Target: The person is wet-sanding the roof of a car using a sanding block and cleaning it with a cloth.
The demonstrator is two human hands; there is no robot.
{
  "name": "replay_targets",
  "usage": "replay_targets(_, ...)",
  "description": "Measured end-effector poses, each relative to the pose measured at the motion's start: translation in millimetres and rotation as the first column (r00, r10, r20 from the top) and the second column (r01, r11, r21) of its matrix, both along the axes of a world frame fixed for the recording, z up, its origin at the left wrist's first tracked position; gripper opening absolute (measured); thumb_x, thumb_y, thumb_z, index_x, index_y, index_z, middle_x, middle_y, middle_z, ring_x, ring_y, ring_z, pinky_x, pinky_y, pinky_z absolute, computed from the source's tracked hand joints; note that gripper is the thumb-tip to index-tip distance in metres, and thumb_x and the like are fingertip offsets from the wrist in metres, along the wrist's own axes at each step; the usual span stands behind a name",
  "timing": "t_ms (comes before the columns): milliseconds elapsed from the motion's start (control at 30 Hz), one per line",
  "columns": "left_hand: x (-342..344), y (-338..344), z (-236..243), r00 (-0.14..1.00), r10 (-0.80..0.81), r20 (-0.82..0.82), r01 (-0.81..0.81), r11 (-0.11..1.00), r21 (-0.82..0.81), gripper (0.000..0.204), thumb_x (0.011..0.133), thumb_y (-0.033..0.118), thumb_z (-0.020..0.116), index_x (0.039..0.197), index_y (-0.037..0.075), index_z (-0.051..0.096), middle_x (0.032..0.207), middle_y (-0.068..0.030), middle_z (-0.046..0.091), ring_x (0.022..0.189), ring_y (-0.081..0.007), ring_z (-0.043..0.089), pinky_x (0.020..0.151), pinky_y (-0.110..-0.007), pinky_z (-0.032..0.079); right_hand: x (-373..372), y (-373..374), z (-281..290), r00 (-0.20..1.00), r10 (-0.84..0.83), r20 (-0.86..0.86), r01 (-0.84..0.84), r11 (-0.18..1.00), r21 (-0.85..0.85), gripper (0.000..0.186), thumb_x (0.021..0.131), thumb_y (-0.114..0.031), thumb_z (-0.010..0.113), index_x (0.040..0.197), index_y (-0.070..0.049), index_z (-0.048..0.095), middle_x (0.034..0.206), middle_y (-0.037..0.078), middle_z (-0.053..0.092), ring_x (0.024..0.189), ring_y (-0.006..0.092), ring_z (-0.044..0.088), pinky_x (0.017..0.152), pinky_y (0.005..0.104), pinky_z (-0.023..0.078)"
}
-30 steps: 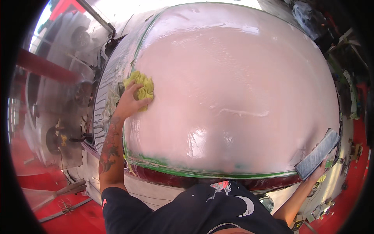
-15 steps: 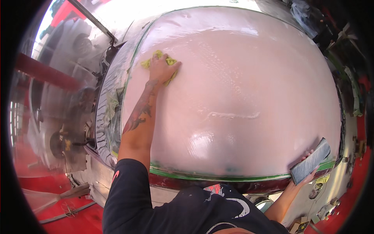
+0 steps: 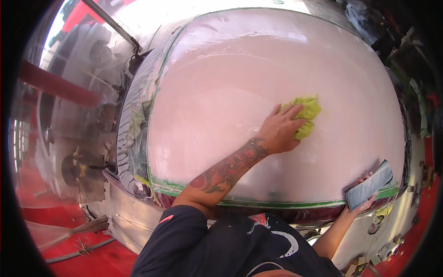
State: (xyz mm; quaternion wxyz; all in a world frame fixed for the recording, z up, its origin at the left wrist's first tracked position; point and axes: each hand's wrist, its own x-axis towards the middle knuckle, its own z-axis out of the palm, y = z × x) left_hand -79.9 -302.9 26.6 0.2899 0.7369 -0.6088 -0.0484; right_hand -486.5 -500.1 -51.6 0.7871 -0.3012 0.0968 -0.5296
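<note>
A pale pink car roof (image 3: 221, 152) with green edges fills the middle of the picture, its surface wet and shiny. My left hand (image 3: 282, 129) presses a crumpled yellow-green cloth (image 3: 310, 110) flat against it, right of the roof's middle. The fingers lie bent over the cloth. At the near right corner, my right hand (image 3: 365, 204) grips a long grey sanding block (image 3: 369, 185). The block's flat, whitish-streaked face is turned up, and it hides most of the palm; fingertips show beyond its far edge.
Along the left side lie the windscreen and streaked grey bonnet area (image 3: 127, 124), with clear film hanging beyond. A red post (image 3: 60, 85) stands farther left. Boxes and small items (image 3: 357, 267) sit on the floor at lower right; plastic sheeting (image 3: 362, 18) is at the far right.
My left hand has swept the cloth from the roof's far left toward the right and nearer. The foamy water streaks in the middle are mostly gone. My right hand has barely moved.
</note>
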Motion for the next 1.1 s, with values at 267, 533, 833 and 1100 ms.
replay_targets(267,131.1,251.3,-19.5,0.594,0.802,-0.068,-0.796,0.598,0.096,0.052,0.083,0.022,0.067,0.129,-0.003,0.064,0.145,-0.0273,0.051,0.131,-0.044,0.051,0.11,-0.044,0.041,11.0,4.2,-4.3,0.991,-0.123,-0.058,0.124,0.992,0.001,0.077,0.102,-0.044,0.054,0.155,0.005,0.024,0.15,0.027,0.042,0.125,0.0363,0.055,0.102,0.0484,0.051)
replay_targets(533,69.0,299.2,-30.3,0.475,0.88,-0.017,-0.873,0.474,0.113,0.056,0.08,0.016,0.068,0.134,0.002,0.061,0.148,-0.0269,0.047,0.133,-0.0428,0.05,0.11,-0.044,0.043,22.6,10.9,7.7,0.989,-0.108,-0.096,0.114,0.992,0.053,0.068,0.107,-0.047,0.04,0.152,0.004,0.032,0.146,0.023,0.05,0.12,0.033,0.061,0.097,0.0454,0.056)
replay_targets(833,-81.7,85.8,18.6,0.998,0.016,0.068,-0.021,0.997,0.073,0.076,0.075,0.028,0.08,0.146,0.022,0.053,0.148,-0.0217,0.044,0.135,-0.0475,0.043,0.11,-0.057,0.04,21.6,5.0,0.1,0.996,0.046,-0.074,-0.046,0.999,0.004,0.072,0.107,-0.052,0.041,0.151,0.004,0.034,0.138,0.02,0.055,0.114,0.0304,0.063,0.095,0.0427,0.056)
replay_targets(1100,-96.9,123.1,16.4,0.995,-0.044,0.088,0.036,0.995,0.093,0.06,0.068,0.023,0.08,0.127,0.02,0.067,0.133,-0.0136,0.051,0.129,-0.0373,0.048,0.112,-0.052,0.038,23.0,4.4,5.3,0.971,-0.136,-0.196,0.143,0.99,0.02,0.073,0.106,-0.052,0.041,0.151,0.005,0.033,0.14,0.02,0.052,0.119,0.0303,0.059,0.1,0.0437,0.052)
